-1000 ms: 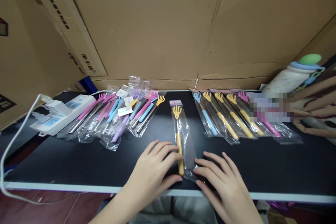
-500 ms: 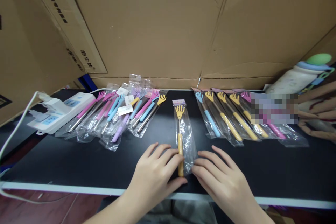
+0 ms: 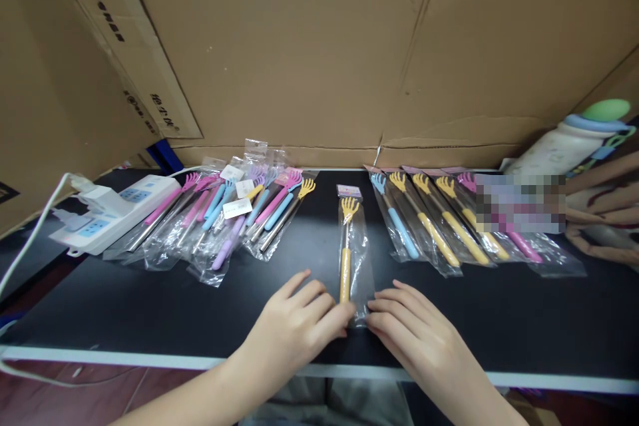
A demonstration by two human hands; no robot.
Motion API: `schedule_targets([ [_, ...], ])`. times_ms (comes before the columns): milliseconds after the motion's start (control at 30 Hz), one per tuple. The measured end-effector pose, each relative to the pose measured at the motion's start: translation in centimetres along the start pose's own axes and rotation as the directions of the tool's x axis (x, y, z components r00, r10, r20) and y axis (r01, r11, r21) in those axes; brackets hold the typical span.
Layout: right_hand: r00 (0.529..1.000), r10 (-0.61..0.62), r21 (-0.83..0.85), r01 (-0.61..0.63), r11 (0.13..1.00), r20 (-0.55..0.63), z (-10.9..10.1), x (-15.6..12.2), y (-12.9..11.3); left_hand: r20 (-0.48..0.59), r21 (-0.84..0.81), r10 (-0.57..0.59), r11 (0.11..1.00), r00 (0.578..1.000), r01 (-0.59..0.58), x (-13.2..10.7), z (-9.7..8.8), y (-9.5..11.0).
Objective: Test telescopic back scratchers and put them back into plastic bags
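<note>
In front of me a yellow back scratcher [image 3: 345, 269] lies in a clear plastic bag [image 3: 361, 266], its claw head pointing away and a printed label at the top. My left hand [image 3: 304, 319] is closed on the lower end of its handle, the index finger over it and the thumb mostly hidden beneath. At the bag's lower right corner, my right hand [image 3: 424, 333] pinches the plastic with curved fingers; its thumb is hidden.
Bagged pink, blue and purple back scratchers [image 3: 234, 213] overlap at left beside a white power strip [image 3: 117, 210]. More bagged scratchers [image 3: 434, 226] lie at right. Another person's hand [image 3: 604, 206] and a bottle [image 3: 559, 150] are at far right. Cardboard [image 3: 299, 46] walls the back.
The yellow back scratcher has shifted slightly right and its head now leans right. My left hand has slid onto the handle's end, its thumb tucking under. My right hand has barely moved.
</note>
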State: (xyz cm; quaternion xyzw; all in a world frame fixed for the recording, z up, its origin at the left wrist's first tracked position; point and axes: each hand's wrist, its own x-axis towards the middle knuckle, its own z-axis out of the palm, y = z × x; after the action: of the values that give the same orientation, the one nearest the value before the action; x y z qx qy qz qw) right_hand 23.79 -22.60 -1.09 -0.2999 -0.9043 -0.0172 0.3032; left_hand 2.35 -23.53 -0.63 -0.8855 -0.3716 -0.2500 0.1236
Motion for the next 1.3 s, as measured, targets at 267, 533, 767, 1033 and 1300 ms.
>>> schedule_targets([
  [267, 1.000, 0.005, -0.022, -0.005, 1.000, -0.010, 0.5, -0.5, 0.1, -0.078, 0.042, -0.073, 0.996, 0.994, 0.076, -0.2, 0.6, 0.4],
  [533, 1.000, -0.018, -0.046, 0.018, 0.999, 0.006, 0.6, -0.3, 0.4, -0.036, 0.115, 0.036, 0.993, 0.999, -0.032, -0.5, 0.6, 0.5],
  [767, 0.994, -0.108, -0.122, 0.111, 0.986, 0.032, 1.0, 0.2, 0.8, 0.077, 0.217, 0.277, 0.933, 0.958, -0.287, 0.4, -0.7, -1.4],
  [1033, 0.989, -0.134, -0.147, 0.141, 0.979, 0.056, 0.7, -0.3, 1.7, 0.058, 0.087, 0.250, 0.963, 0.967, -0.254, 0.3, -0.4, -2.7],
  [1300, 0.992, -0.109, -0.212, 0.119, 0.970, 0.058, 0.2, -0.4, 1.2, 0.185, -0.083, 0.164, 0.985, 0.969, -0.151, -0.1, -0.3, -3.5],
])
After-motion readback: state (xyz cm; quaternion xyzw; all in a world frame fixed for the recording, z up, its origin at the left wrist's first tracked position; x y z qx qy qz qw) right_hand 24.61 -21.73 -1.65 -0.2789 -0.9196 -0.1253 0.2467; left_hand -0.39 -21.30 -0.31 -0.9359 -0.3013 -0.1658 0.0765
